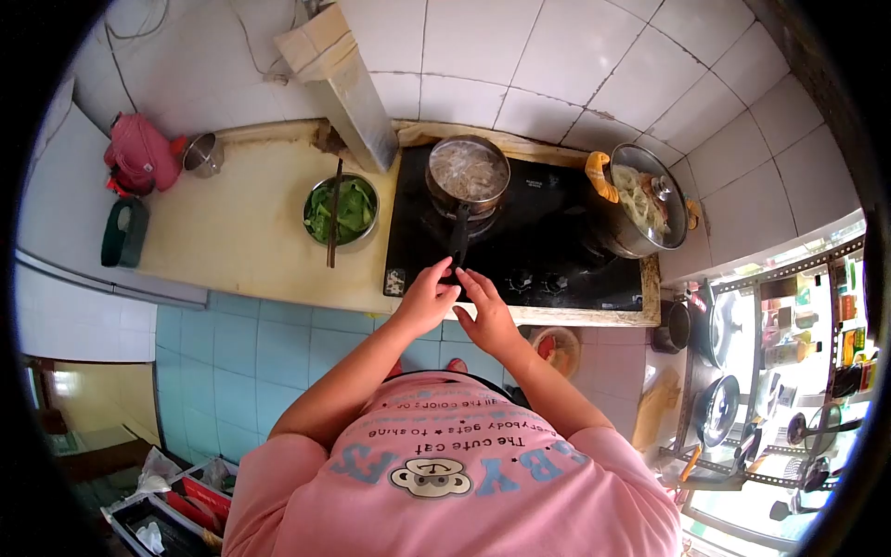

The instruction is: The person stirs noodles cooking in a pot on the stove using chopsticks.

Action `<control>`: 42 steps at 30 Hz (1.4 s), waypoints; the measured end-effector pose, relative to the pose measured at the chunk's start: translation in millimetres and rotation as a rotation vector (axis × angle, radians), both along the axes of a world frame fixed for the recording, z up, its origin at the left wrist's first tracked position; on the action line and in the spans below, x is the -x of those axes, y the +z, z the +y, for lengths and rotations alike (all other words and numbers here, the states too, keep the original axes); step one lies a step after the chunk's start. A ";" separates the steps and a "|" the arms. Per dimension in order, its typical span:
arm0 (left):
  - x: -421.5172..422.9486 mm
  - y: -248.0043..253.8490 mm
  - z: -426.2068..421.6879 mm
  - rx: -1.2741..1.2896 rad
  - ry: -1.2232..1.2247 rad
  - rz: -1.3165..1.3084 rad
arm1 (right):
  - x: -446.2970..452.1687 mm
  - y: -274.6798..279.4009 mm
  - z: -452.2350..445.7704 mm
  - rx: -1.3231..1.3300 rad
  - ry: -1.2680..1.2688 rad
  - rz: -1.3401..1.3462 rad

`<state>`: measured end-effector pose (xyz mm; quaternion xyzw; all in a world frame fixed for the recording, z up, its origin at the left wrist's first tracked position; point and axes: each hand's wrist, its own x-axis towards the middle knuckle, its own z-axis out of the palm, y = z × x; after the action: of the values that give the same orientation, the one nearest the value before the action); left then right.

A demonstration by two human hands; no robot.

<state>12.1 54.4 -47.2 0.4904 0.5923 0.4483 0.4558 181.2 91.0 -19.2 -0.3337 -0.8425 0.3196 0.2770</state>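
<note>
A saucepan [467, 170] of bubbling, cloudy liquid with pale pieces sits on the left burner, its black handle [460, 234] pointing towards me. My left hand [430, 299] is just left of the handle's end, fingers stretched forward and close together. Beside it, my right hand [486, 311] has its fingers extended and its thumb apart. The fingertips of both hands nearly meet by the handle; whether they touch it I cannot tell. Nothing shows in either hand. Left of the stove, a metal bowl [368, 232] holds green leaves [353, 206], with chopsticks [334, 213] laid across it.
A lidded pot [624, 228] with orange cloths on its handles stands on the right of the black cooktop [538, 218]. A metal cup [202, 155], pink bag [144, 153] and green container [124, 232] are at the far left. A utensil rack [715, 464] stands right.
</note>
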 end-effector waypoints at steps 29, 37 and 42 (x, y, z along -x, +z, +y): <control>4.8 5.9 -7.0 0.093 -0.129 0.097 | 1.6 -6.2 -4.7 0.054 0.018 -0.033; 56.3 -0.6 -7.0 -0.067 0.219 0.100 | 4.8 -1.4 -7.2 0.093 -0.006 -0.020; 143.4 -39.1 -11.2 0.052 0.743 0.772 | 9.2 12.3 -9.9 0.019 -0.029 0.012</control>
<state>-131.3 43.2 -86.3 0.3655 0.8614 0.3516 0.0271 172.1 81.2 -6.8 -0.3465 -0.8329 0.3254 0.2833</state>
